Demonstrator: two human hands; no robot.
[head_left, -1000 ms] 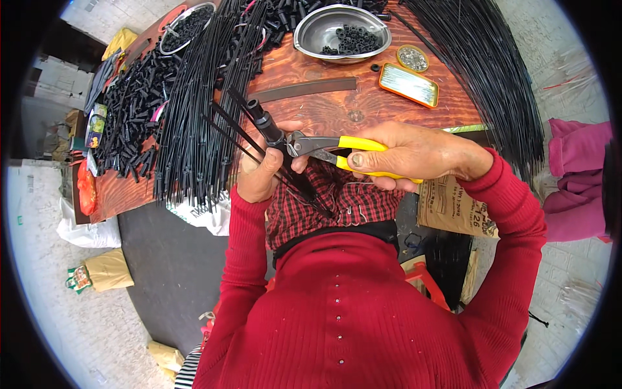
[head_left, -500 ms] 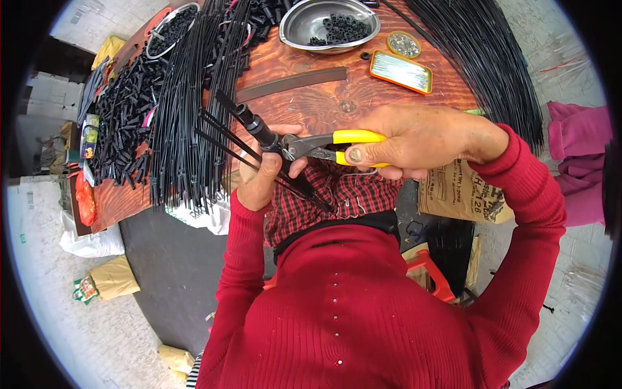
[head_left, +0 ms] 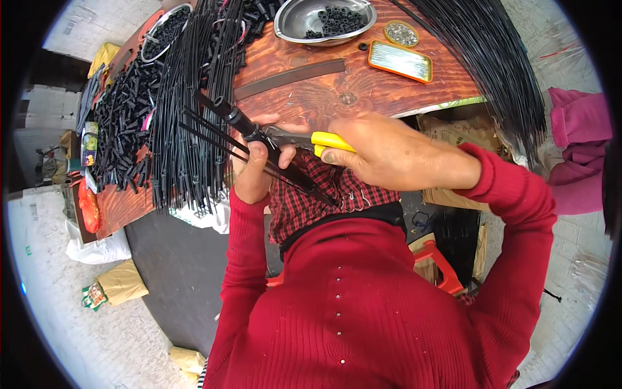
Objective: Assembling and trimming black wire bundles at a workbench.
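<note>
My left hand [head_left: 254, 170] is closed around a black tubular rod [head_left: 241, 122], which has stepped collars at its upper end and slants down toward my lap. Several thin black rods [head_left: 217, 137] lie alongside it in the same grip. My right hand [head_left: 398, 152] is closed on the yellow handles of a pair of pliers [head_left: 332, 141]. The dark jaws of the pliers meet the rod just below its collars, at my left thumb and fingers. Whether something small sits between the jaws cannot be made out.
On the wooden table [head_left: 285, 94] lie a dark flat strip [head_left: 291, 76], a metal bowl [head_left: 295, 34] of black rings, a tin of thin pins [head_left: 400, 61] and a round dish of small metal pieces [head_left: 402, 32]. Black rod bundles [head_left: 184, 123] and a pile of connectors [head_left: 126, 110] cover the left; more long rods [head_left: 495, 58] hang off the right.
The pliers and my right hand have moved left and slightly down, and the handles have been squeezed closer together. The rod's collared end has shifted a little left.
</note>
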